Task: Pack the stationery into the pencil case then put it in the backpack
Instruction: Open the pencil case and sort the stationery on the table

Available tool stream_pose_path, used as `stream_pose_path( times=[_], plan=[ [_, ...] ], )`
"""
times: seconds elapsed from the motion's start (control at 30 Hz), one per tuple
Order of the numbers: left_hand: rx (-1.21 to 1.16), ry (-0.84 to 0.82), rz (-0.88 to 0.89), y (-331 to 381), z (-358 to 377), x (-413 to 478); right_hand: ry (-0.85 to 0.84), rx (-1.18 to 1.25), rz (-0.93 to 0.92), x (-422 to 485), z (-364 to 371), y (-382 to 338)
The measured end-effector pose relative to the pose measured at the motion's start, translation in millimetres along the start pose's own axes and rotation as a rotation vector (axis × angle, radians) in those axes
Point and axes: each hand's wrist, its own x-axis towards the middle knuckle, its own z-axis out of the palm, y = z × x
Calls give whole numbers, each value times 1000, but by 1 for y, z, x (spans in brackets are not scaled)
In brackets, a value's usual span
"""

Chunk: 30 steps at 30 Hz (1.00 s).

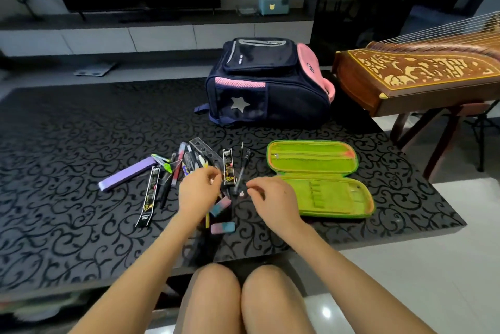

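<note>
I am reaching both hands, left hand [198, 190] and right hand [273, 202], fingers half-curled, apparently holding nothing, over light, stiff pens [189, 163] piled beside the open green pencil case [319, 179]; pinching mid-barrel.

both hands are hovering over a scatter of pens and erasers on the black patterned table [67, 144], the left hand [198, 193] curling above the pile and the right hand [273, 201] reaching beside it (whether either is gripping anything is unclear). the green pencil case [322, 179] is lying open just right of them, and the navy backpack [267, 82] is sitting farther back.
</note>
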Motion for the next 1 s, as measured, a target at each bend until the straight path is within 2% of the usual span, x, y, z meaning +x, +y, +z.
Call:
stream_pose_path(
  times=[0.07, 0.17, 0.27, 0.37, 0.5, 0.73, 0.93, 1.0],
  plan=[
    [55, 80, -110, -29, -13, -1, -49, -37, -62, 11, 21, -13],
    [147, 115, -162, -63, -32, 4, -100, -142, -63, 37, 46, -29],
    [271, 101, -104, -83, -45, 17, -128, -258, 13, 77, 60, -38],
    [466, 26, 39, -96, -50, 35, -180, -353, 74, 117, 71, -42],
    [666, -67, 87, -102, -52, 56, -255, -460, 105, 157, 85, -42],
    [706, -72, 69, -109, -39, 64, -337, -340, 290, 179, 107, -38],
    [738, -159, 103, -106, -39, 59, -361, -450, 281, 175, 115, -39],
    [766, -135, 97, -107, -37, 60, -394, -418, 286, 174, 112, -37]
  ],
)
